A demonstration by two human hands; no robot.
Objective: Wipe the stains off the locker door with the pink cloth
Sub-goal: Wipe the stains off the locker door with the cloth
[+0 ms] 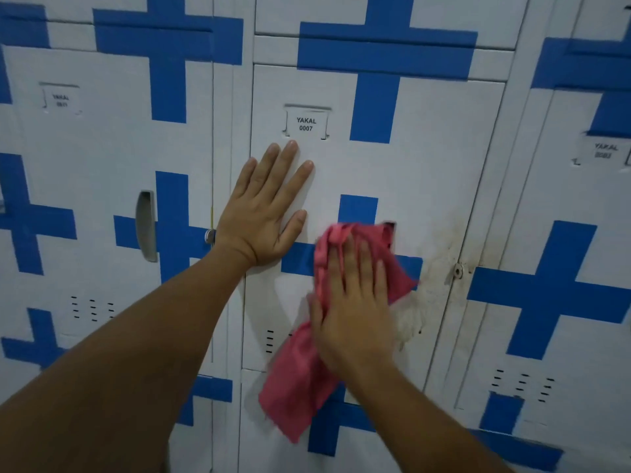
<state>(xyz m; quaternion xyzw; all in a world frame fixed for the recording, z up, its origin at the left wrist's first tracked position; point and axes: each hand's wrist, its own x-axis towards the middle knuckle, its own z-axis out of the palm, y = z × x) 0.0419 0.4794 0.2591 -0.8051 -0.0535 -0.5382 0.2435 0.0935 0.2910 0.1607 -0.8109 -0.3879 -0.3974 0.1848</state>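
The door is steadied by the flat, empty left hand while the cloth is pressed flat-fingered by the right hand beside the stains.

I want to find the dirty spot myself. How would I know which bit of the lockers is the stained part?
Find the white metal locker door labelled YAKAL 0007 on its small name tag, in the middle of the wall. Go down to its right edge, beside the crumpled pink cloth. There a brownish smudgy stain spreads near the small latch; the neighbouring doors look clean white and blue.
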